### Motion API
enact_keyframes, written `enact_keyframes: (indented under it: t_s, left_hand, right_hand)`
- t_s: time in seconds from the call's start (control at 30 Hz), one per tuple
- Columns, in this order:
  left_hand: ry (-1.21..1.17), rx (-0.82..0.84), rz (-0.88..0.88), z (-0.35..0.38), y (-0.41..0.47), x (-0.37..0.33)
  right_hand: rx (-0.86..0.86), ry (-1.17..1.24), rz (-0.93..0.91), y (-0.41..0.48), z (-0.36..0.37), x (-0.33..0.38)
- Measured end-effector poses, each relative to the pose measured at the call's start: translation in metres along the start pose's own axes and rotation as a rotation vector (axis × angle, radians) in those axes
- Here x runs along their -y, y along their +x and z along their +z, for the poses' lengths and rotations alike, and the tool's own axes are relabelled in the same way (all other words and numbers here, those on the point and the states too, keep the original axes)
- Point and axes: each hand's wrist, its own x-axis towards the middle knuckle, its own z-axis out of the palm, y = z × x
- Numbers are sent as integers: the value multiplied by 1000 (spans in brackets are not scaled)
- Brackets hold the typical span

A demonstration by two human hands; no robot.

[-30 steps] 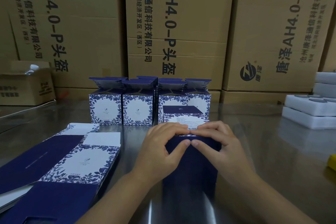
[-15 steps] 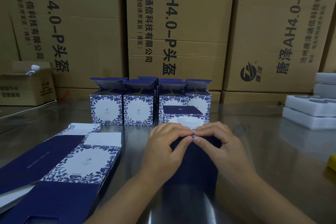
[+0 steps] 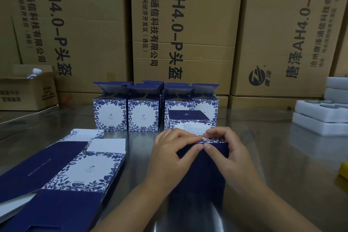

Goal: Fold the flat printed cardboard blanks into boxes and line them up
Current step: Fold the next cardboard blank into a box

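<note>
A dark blue box stands on the steel table in front of me. My left hand and my right hand grip its top edge, thumbs meeting on the near blue face and fingers curled over the printed flap behind. Its flap with small text and a barcode shows beyond my fingers. A row of folded blue-and-white floral boxes stands behind with top flaps open. A stack of flat printed blanks lies at the left.
Large brown cartons form a wall behind the table. A small open carton sits far left. White foam trays are stacked at the right. A yellow object shows at the right edge.
Both hands stay on the box top; the fingers have shifted slightly as the top flap is pressed down. The box has barely moved.
</note>
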Motion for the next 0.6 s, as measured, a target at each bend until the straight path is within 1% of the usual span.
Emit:
enact_keyframes:
  t_s: [0.17,0.33,0.6]
  left_hand:
    - [7,-9,-36,2,1,-1]
    - [9,-39,-37,3,1,-3]
    - [-18,-34,-48,1,1,-2]
  right_hand:
    - [-5,-14,5,-1,0,2]
    - [6,-64,-70,0,0,4]
    - [-16,-77,-138,0,1,-1]
